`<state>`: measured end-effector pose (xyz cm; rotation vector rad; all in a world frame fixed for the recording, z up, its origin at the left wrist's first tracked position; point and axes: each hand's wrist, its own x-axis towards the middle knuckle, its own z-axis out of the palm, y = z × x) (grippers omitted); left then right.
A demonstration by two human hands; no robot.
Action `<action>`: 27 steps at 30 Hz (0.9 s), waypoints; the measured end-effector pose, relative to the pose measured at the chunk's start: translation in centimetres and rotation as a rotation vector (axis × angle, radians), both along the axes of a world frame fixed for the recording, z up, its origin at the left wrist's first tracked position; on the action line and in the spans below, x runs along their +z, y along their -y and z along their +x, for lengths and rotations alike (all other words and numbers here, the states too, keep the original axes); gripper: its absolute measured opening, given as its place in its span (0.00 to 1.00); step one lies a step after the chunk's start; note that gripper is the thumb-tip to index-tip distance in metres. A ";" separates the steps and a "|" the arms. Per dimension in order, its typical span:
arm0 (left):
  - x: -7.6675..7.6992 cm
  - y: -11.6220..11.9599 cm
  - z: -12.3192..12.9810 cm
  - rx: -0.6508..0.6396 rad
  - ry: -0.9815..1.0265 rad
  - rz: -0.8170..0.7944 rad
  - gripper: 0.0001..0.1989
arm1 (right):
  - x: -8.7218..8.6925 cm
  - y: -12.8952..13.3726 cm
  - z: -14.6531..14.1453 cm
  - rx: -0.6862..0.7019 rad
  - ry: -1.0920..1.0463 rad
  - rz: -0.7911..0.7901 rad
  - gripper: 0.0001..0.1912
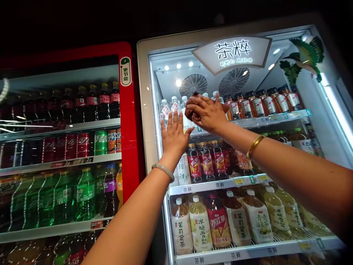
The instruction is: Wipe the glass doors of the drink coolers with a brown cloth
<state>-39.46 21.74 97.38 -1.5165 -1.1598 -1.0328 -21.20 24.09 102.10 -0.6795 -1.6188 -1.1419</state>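
Observation:
My right hand (209, 113) presses a bunched brown cloth (189, 114) against the glass door (171, 82) of a lit drinks cooler. The fingers lie over the cloth and hide much of it. Lower and to the left, my left hand (174, 137) rests flat at the same door, fingers stretched upward and holding nothing. A pale bangle (163, 172) circles my left wrist, a gold one (255, 146) my right forearm. Behind the glass, clear bottles with white caps (174, 104) and amber bottles with dark caps (251, 103) line the top shelf.
The cooler's pale frame (143, 110) borders a red-framed cooler (129, 121) of cola bottles, cans and green bottles on the left. Inside the lit cooler, lower shelves carry red-labelled bottles (207, 162) and large tea bottles (220, 224). A fan-shaped sign (234, 53) hangs near the top.

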 end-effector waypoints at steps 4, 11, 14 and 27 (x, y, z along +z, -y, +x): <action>0.0 -0.5 -0.2 -0.077 0.002 0.017 0.45 | -1.5 0.1 2.0 -0.013 -0.176 -0.040 0.27; -0.1 -1.0 -0.4 -0.117 -0.007 0.050 0.39 | -5.7 0.6 0.7 -0.069 0.160 0.007 0.28; 0.0 -0.8 -0.3 -0.072 -0.004 0.033 0.40 | -1.8 0.8 1.4 -0.069 0.210 -0.012 0.28; 0.6 -0.3 0.6 0.072 -0.101 -0.019 0.40 | -3.9 -1.3 10.1 -0.022 0.397 0.027 0.31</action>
